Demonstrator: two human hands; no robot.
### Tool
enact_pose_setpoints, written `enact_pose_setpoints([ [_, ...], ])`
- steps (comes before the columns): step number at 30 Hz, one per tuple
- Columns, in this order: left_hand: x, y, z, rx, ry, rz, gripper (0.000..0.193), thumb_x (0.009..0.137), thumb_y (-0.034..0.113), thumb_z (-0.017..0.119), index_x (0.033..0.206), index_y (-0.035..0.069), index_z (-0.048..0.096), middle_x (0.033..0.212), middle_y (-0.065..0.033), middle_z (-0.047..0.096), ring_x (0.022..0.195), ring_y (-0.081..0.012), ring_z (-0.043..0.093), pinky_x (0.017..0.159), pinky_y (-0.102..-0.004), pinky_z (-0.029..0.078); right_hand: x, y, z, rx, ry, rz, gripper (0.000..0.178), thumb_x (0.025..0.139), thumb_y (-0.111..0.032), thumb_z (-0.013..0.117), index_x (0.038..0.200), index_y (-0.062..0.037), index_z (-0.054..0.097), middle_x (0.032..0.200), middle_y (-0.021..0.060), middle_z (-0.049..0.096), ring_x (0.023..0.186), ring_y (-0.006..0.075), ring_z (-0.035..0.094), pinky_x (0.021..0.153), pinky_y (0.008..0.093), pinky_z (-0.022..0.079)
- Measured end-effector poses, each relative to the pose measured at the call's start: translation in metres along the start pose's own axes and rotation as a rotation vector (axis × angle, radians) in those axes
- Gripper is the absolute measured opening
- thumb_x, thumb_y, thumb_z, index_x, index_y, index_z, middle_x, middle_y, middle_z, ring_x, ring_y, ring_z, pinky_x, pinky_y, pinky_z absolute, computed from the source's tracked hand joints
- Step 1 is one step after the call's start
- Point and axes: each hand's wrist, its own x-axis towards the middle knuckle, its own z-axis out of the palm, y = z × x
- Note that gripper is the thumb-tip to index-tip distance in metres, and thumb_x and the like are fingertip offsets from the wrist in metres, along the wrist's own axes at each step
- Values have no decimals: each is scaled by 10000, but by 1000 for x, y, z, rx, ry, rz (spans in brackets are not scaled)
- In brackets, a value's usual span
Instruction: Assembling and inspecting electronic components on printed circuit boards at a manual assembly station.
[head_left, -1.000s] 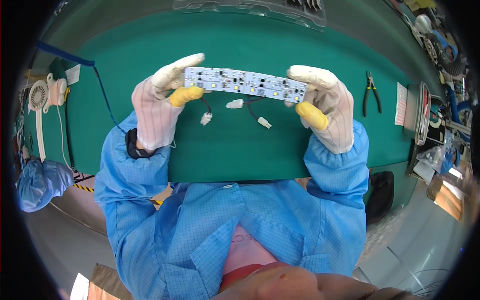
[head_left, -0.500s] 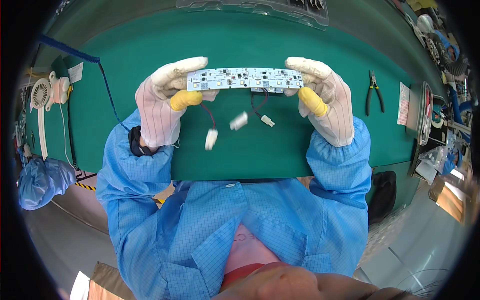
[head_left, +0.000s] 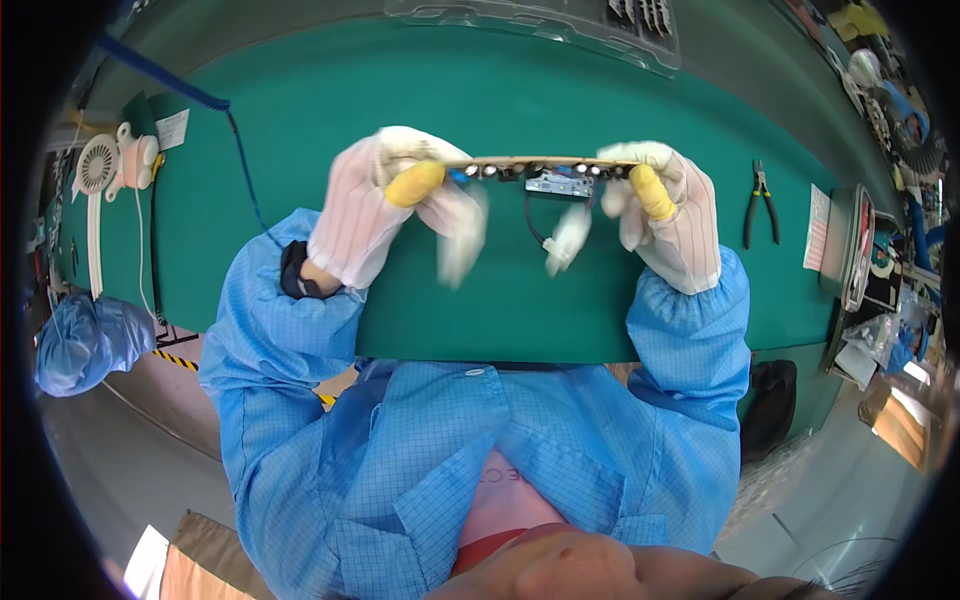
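Note:
Between my gloved hands a long, narrow circuit board [head_left: 510,168] is held up above the green mat, tilted so that mostly its edge and a row of small parts show. My left hand [head_left: 400,185], with a yellow cot on the thumb, grips the board's left end. At the right end my right hand [head_left: 665,200] pinches it, also with a yellow thumb cot. A small silvery module [head_left: 560,186] sits below the board's edge. Dark wires hang down with white plug connectors [head_left: 568,240], blurred by motion; another white blur hangs near my left fingers.
Yellow-and-black cutting pliers [head_left: 761,205] lie on the green mat [head_left: 500,310] to the right. A clear plastic box [head_left: 540,25] stands at the far edge. A small white fan [head_left: 105,165] is at left, and a coiled blue cord [head_left: 165,75] runs to my left wrist.
The board has been tipped from showing its flat white face to showing its edge. Both hands have shifted slightly right in the picture, and the hanging connectors have swung.

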Motion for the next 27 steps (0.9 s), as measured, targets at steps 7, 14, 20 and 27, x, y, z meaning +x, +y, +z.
enact_pose_setpoints([
  [7,6,-3,7,-33,5,19,264,894,55,602,1143,-25,567,912,-138,692,783,-168,683,687,-251,562,2,7,-3,122,21,8,360,962,-371,528,913,-15,545,615,50,590,396,60,464,360,169,329],
  [14,6,0,-2,153,27,96,246,965,60,476,1170,-47,559,862,-143,688,772,-190,685,684,-263,563,8,11,-10,317,-175,99,318,964,-340,533,958,-24,566,626,76,596,391,70,455,380,183,358],
  [20,13,14,11,-359,-29,-17,279,997,172,452,1195,25,584,1047,-109,656,972,-164,597,862,-276,480,13,17,0,149,-115,-84,320,903,-236,629,1126,-25,541,823,55,605,591,65,485,521,176,369],
  [27,-3,26,-55,482,343,-187,328,840,-7,528,1136,114,603,1108,-96,614,1000,-206,597,766,-313,519,15,26,3,-686,-28,-458,664,619,-78,811,1222,-97,531,1110,53,557,985,203,547,802,330,468],
])
